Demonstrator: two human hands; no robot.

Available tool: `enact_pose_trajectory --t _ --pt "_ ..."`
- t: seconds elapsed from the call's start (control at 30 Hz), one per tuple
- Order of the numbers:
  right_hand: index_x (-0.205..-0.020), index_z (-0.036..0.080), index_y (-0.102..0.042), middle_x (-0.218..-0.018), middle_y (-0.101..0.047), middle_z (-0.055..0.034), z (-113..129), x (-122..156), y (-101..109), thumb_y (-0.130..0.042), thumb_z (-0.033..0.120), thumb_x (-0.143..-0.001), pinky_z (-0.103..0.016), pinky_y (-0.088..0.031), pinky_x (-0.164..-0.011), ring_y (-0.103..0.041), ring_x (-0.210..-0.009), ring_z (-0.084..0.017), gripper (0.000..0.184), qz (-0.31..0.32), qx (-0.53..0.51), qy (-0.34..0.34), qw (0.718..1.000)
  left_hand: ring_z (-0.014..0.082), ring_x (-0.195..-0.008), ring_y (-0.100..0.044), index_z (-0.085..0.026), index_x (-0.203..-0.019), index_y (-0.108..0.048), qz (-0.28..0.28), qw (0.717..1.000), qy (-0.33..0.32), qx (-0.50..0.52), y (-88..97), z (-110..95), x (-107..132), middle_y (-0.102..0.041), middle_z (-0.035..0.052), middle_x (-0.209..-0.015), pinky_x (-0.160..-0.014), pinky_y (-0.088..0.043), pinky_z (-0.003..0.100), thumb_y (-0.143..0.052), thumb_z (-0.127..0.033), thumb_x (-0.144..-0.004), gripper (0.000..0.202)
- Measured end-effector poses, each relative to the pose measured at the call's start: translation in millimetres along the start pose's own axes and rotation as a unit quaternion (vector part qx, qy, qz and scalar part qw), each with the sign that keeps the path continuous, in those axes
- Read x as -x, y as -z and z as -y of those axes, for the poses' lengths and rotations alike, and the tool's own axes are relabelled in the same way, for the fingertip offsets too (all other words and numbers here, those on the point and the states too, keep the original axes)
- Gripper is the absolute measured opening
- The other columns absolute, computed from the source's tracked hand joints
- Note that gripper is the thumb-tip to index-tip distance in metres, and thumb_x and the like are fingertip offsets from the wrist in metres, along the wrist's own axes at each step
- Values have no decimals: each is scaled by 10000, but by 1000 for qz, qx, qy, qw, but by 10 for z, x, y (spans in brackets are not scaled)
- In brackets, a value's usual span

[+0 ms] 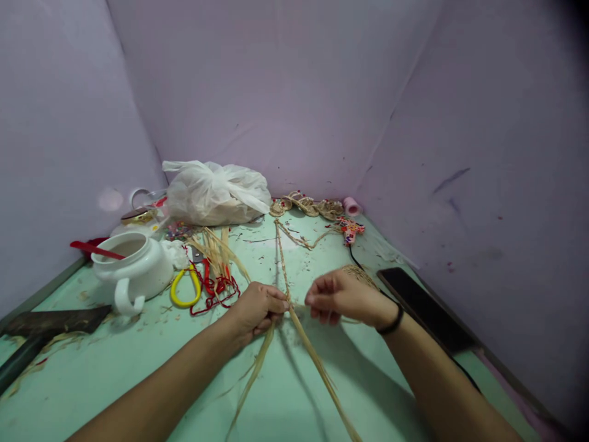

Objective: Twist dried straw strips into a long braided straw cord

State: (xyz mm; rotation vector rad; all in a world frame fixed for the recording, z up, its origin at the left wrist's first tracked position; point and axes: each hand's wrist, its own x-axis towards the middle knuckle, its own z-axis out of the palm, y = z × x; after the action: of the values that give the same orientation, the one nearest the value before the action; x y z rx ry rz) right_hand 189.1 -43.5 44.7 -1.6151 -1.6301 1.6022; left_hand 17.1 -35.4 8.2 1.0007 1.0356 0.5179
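Note:
A thin straw braid (282, 261) runs toward me from the far middle of the table. My left hand (260, 307) pinches it at its near end, where it parts into loose straw strands (313, 353). One bundle hangs below my left fingers, and another slants down to the right. Just right of the braid, my right hand (338, 298) is closed, slightly blurred, on a pale strand that stretches from the braid; a bit of this strand shows beneath the hand. Behind my right wrist lies a coil of braided straw (361, 274), partly covered.
Left stand a white pot (133, 264) with a red stick and a hammer-like tool (55, 322). Yellow-handled scissors (186, 285), red yarn (216, 288) and loose straw lie nearby. A white plastic bag (216, 193), small woven sandals (306, 205) and a pink spool (352, 207) sit behind; a phone (423, 307) lies right.

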Motion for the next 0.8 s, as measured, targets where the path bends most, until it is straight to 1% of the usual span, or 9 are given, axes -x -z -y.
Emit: enact_pose_trajectory --t 0.03,0.1,0.17,0.27,0.33,0.43,0.63,0.7,0.8 --pt "-624 110 -587 -552 -596 -21 -103 70 -31 -618 309 -666 -158 -402 -387 -505 -422 -60 206 26 -20 -6 999 16 -245 -192 -148 -547 -470 -1 1000 -1 -1 -3 0 -1 -378 -78 -357 -269 -72 170 -578 -236 -540 140" --pt "-632 109 -592 -542 -583 -14 -248 123 -122 -602 371 -671 -162 -411 -405 -508 -432 -60 265 63 -70 -3 996 14 -247 -195 -149 -550 -465 -5 1000 0 -1 -11 4 -1 -376 -80 -357 -269 -74 167 -590 -236 -538 153" --pt "-631 112 -583 -527 -567 -2 -313 98 -221 -603 386 -661 -167 -414 -413 -502 -429 -59 277 79 -118 2 990 11 -250 -195 -150 -550 -459 -9 1000 2 -2 -16 11 2 -379 -81 -362 -270 -71 165 -595 -236 -542 161" --pt "-619 124 -551 -520 -558 11 -327 26 -300 -639 342 -613 -177 -406 -402 -491 -415 -63 235 67 -158 0 985 5 -255 -194 -144 -543 -457 -3 1000 -8 -12 -16 21 6 -381 -79 -377 -272 -69 165 -592 -239 -559 166" --pt "-618 130 -540 -490 -536 25 -327 1 -293 -652 306 -590 -182 -397 -396 -481 -402 -66 211 54 -162 -3 985 4 -257 -198 -141 -535 -458 3 1000 -15 -24 -16 22 6 -381 -77 -383 -272 -73 165 -589 -241 -567 168" --pt "-600 133 -532 -449 -487 45 -340 2 -241 -652 278 -581 -173 -365 -394 -452 -392 -55 189 27 -156 7 987 5 -257 -203 -141 -519 -455 -7 999 -16 -44 -22 16 2 -379 -75 -380 -272 -76 166 -584 -235 -564 166" --pt "-552 133 -500 -392 -380 82 -369 8 -186 -631 270 -610 -170 -192 -360 -260 -349 -12 199 -11 -142 42 989 7 -251 -198 -147 -500 -442 -3 999 -10 -48 -36 -6 -1 -365 -80 -375 -271 -72 171 -577 -233 -557 170" --pt "-565 134 -499 -397 -367 87 -372 12 -179 -642 286 -606 -177 -170 -369 -243 -360 -13 212 -11 -150 42 988 7 -251 -197 -148 -497 -439 -4 999 -9 -51 -41 -9 0 -360 -82 -376 -272 -69 173 -577 -236 -560 176" --pt "-563 136 -491 -401 -362 87 -373 24 -166 -645 325 -609 -181 -165 -371 -242 -364 -15 248 8 -167 38 985 3 -256 -190 -146 -493 -436 -6 998 -12 -54 -48 -11 3 -352 -86 -378 -277 -68 173 -585 -244 -559 190"
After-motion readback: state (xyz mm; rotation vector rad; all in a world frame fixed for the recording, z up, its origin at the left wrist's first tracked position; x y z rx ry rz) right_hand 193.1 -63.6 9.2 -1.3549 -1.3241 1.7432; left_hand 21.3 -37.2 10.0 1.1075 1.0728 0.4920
